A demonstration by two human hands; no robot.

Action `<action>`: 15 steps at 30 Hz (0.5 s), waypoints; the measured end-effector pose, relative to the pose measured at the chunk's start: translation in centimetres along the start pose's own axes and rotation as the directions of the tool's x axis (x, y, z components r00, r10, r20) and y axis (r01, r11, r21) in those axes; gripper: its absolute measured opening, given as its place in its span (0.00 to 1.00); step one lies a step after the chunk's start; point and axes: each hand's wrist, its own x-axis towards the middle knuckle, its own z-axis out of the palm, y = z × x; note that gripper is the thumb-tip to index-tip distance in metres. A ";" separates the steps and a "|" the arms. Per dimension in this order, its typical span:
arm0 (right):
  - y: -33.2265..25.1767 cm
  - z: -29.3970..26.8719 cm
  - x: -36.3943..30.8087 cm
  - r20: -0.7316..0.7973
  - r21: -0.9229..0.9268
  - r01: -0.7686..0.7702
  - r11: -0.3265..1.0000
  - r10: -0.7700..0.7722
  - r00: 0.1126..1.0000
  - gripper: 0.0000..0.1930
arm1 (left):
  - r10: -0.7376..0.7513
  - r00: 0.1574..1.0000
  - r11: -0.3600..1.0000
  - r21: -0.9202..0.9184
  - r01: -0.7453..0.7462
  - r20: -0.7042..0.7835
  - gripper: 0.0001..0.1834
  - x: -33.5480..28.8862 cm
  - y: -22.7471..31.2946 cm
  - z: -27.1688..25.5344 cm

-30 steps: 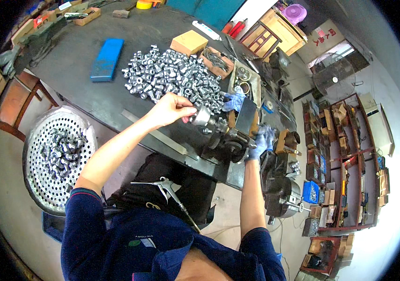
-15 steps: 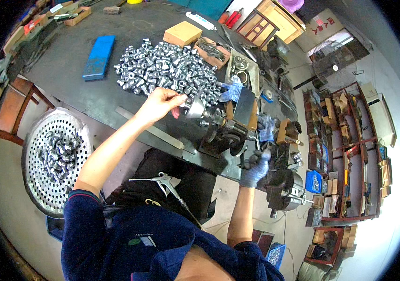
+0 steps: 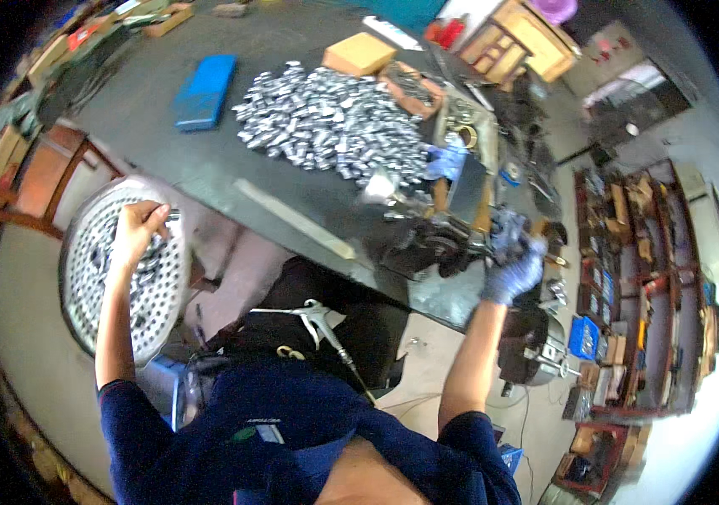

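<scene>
Pinching a metal fitting [image 3: 174, 215] above the round perforated tray [image 3: 162, 311] at nine o'clock, the bare left hand [image 3: 138, 229] has moved from beside the twelve-o'clock conical chuck [image 3: 380, 187], likely mid-exchange of parts; at three o'clock, gloved right hand [image 3: 514, 273], hold unclear.

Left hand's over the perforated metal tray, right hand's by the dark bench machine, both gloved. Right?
Not both gloved: the head view shows the left hand bare; only the right hand is gloved. Left over the perforated metal tray, right by the dark bench machine stands.
</scene>
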 end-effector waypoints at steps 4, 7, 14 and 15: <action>-1.4 -2.2 -4.5 0.056 0.043 -0.033 0.999 0.030 0.998 0.17 | 0.096 0.973 0.819 0.572 0.042 -0.209 0.13 -4.7 -3.5 -4.5; -1.2 -2.1 -7.9 0.002 -0.049 -0.083 0.995 0.083 0.997 0.18 | 0.060 0.963 0.694 0.704 0.149 -0.262 0.12 -7.3 -4.5 -6.1; 4.8 -1.7 -6.7 -0.153 0.009 -0.189 0.982 0.188 0.970 0.08 | 0.008 0.979 0.408 0.895 0.183 -0.204 0.09 -6.1 -2.6 -6.5; 6.5 -3.4 -5.2 -0.103 0.005 -0.140 0.990 0.140 0.985 0.07 | 0.052 0.974 0.535 0.830 0.160 -0.221 0.09 -4.7 -0.1 -5.4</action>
